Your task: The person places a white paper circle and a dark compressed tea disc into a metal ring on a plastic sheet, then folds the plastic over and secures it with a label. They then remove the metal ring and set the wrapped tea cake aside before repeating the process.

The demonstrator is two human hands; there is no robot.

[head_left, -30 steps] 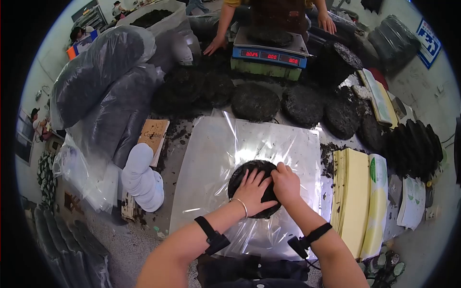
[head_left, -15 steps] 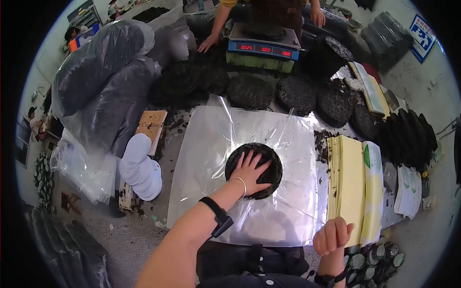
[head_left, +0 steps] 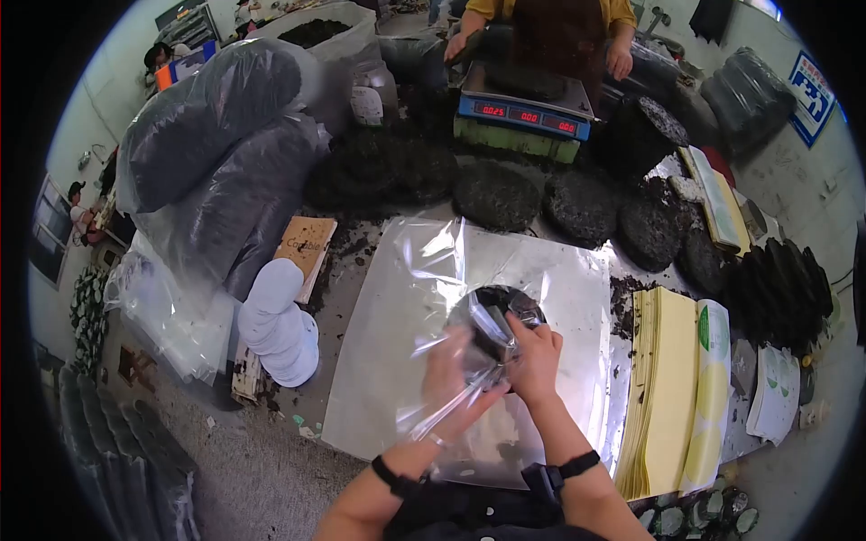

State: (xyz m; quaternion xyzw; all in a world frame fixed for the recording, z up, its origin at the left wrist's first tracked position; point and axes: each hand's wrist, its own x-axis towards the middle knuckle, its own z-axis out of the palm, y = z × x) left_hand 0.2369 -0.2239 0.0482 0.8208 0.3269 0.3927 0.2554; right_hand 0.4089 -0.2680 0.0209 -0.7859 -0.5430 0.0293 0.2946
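Hands together at the centre of a cluttered worktable [head_left: 347, 270], both working at 1 dark pressed cake [head_left: 510, 311] that lies in the middle of a large sheet of clear film [head_left: 397, 307]. The right hand [head_left: 534, 361] has its fingers pinched on a fold of the film at the cake's near edge. The left hand [head_left: 456, 379], touching it on the inner side, shows only through a raised flap of film draped over it; whether its fingers grip the film cannot be told. A dark strap [head_left: 566, 469] rings each forearm.

Just right of the film stands a stack of yellow paper sheets [head_left: 672, 388], with a white sheet printed in green against its far side. To the left lie a pile of white round discs [head_left: 275, 320] and a piece of brown cardboard [head_left: 307, 245], amid dark crumbs. Beyond the film a row of dark cakes [head_left: 494, 194] lies flat, and more stand on edge at the right [head_left: 780, 284]. Clear bags of dark loose material [head_left: 212, 117] bulk up at the left. At the table's far edge sits a blue-fronted scale [head_left: 525, 113] showing red digits, a dark cake on its pan. Behind it stands a co-worker [head_left: 559, 32] in a yellow top and brown apron, 1 hand on each side of the scale.
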